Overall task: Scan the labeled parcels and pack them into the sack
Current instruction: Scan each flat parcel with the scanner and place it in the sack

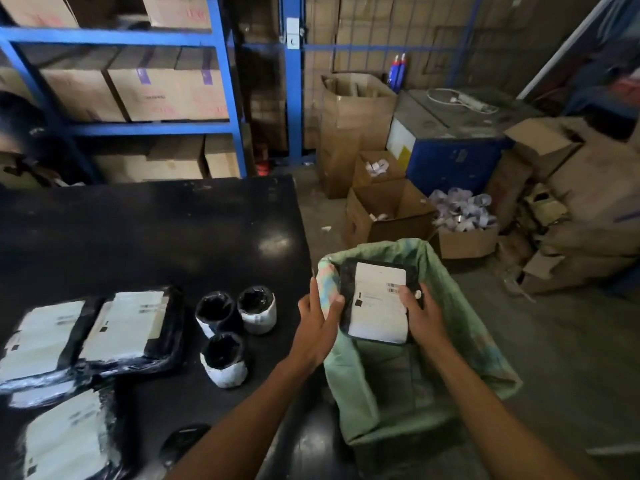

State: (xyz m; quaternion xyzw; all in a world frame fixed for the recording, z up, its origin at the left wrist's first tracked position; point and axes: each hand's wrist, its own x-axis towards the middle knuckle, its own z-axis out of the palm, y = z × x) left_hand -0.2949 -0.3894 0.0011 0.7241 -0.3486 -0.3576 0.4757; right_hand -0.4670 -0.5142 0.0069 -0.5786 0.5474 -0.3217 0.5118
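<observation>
Fingers (410, 296) of my right hand (424, 315) grip the parcel (377, 303), long axis upright, directly above the sack (450, 306) mouth, whose rim my left hand (317, 323) pinches.

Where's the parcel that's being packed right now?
In the head view, the black parcel is right of the table, held by the left hand and right hand over the green sack's mouth.
</observation>
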